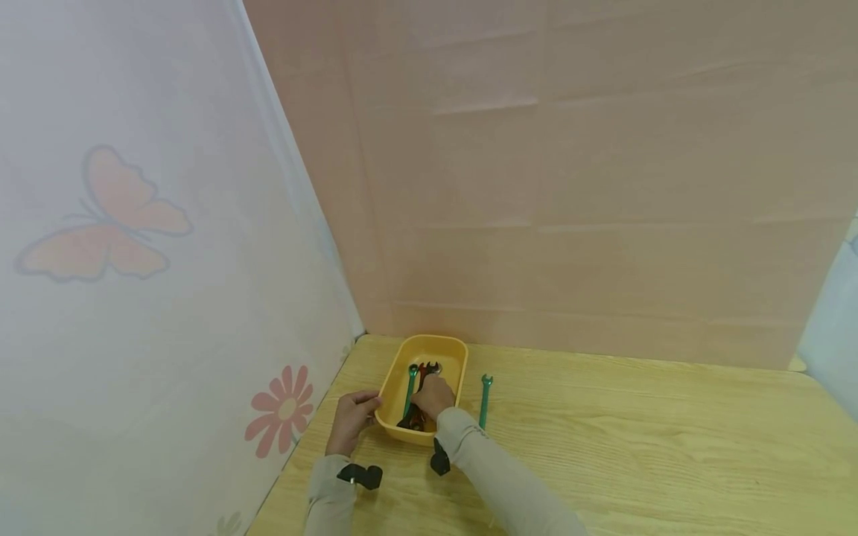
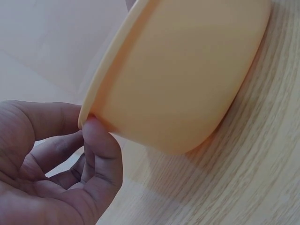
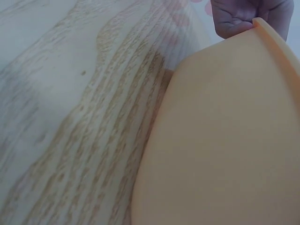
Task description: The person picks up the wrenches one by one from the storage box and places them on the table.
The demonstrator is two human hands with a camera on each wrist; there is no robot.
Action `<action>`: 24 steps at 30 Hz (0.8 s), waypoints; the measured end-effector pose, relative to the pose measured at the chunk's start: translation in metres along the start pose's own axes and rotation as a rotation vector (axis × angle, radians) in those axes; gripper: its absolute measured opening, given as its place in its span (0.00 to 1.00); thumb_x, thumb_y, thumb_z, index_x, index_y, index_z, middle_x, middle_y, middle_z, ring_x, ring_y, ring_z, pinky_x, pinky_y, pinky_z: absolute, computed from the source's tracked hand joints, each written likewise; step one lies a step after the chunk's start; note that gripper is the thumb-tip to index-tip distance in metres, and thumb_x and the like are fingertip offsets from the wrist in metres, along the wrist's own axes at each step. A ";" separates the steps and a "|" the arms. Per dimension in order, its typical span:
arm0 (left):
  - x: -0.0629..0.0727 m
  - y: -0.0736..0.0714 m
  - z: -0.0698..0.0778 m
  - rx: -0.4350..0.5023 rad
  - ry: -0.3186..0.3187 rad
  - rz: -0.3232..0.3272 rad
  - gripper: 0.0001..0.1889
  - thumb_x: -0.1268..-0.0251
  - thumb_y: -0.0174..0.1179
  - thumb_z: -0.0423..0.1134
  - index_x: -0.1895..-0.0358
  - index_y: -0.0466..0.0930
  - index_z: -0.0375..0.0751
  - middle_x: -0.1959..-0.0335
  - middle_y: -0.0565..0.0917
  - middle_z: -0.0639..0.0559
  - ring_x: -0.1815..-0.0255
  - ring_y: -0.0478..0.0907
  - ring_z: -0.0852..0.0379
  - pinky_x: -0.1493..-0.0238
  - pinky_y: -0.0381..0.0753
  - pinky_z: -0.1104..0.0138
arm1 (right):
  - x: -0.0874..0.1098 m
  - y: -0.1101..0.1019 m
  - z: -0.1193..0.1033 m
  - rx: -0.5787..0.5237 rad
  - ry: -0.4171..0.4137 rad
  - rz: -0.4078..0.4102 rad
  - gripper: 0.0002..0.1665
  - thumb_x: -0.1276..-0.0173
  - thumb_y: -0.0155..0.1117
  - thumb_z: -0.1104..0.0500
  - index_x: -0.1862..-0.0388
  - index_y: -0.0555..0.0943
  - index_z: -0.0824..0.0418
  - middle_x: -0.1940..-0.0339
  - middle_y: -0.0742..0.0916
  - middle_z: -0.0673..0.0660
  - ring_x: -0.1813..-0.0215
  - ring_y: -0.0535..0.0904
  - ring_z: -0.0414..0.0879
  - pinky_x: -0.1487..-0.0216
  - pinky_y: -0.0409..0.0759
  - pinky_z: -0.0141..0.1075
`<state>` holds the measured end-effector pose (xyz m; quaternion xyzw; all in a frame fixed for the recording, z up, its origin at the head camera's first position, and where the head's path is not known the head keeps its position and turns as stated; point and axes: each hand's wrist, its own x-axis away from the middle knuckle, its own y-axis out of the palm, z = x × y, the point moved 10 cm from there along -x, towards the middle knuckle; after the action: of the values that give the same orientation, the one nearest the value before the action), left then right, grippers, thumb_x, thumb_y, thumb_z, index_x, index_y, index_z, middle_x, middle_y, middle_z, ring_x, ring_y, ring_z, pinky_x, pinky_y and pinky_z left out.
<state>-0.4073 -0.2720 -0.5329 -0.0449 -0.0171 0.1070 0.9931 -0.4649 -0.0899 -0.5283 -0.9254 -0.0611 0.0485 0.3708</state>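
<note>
A yellow plastic basin (image 1: 434, 344) with rounded corners stands on the table, holding several wrenches. At its left rim my left hand (image 1: 351, 420) pinches the edge between thumb and finger; the left wrist view shows this grip close on the basin wall (image 2: 187, 70). My right hand (image 1: 434, 394) reaches inside, fingers curled down over the dark wrenches (image 1: 409, 423). Whether it grips one I cannot tell, since the fingertips are hidden. Left of it in the basin lies a green wrench (image 1: 410, 391). The right wrist view shows only the basin's outer wall (image 3: 220, 126) and the left hand (image 3: 243, 16).
Another green wrench (image 1: 485, 402) lies on the wooden table (image 1: 637, 439), just right of the basin and close to the right forearm. A white printed cloth wall (image 1: 201, 260) rises at the left, and a plain tan cloth (image 1: 570, 186) hangs behind the table.
</note>
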 end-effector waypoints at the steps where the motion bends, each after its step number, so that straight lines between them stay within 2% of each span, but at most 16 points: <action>1: 0.000 0.000 0.000 -0.002 0.002 0.000 0.15 0.33 0.62 0.29 0.47 0.81 0.21 0.58 0.85 0.31 0.66 0.84 0.49 0.72 0.82 0.69 | 0.000 0.000 0.000 -0.008 0.001 -0.001 0.19 0.41 0.72 0.64 0.89 0.75 0.62 0.94 0.72 0.51 0.89 0.66 0.43 0.87 0.61 0.33; 15: 0.001 0.001 0.002 0.015 0.001 -0.002 0.15 0.32 0.61 0.28 0.47 0.80 0.20 0.59 0.84 0.31 0.67 0.83 0.48 0.73 0.82 0.69 | 0.000 0.001 0.003 -0.109 0.003 -0.047 0.26 0.41 0.67 0.66 0.94 0.66 0.55 0.95 0.66 0.47 0.90 0.61 0.41 0.88 0.58 0.32; 24: 0.001 0.001 0.001 0.014 -0.002 -0.008 0.16 0.32 0.61 0.29 0.46 0.79 0.19 0.58 0.84 0.30 0.67 0.83 0.50 0.72 0.82 0.70 | 0.000 0.004 0.007 -0.177 0.016 -0.066 0.27 0.42 0.65 0.67 0.94 0.64 0.54 0.95 0.64 0.46 0.90 0.60 0.41 0.87 0.58 0.32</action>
<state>-0.4067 -0.2708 -0.5318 -0.0377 -0.0176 0.1032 0.9938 -0.4657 -0.0878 -0.5361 -0.9524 -0.0927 0.0234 0.2895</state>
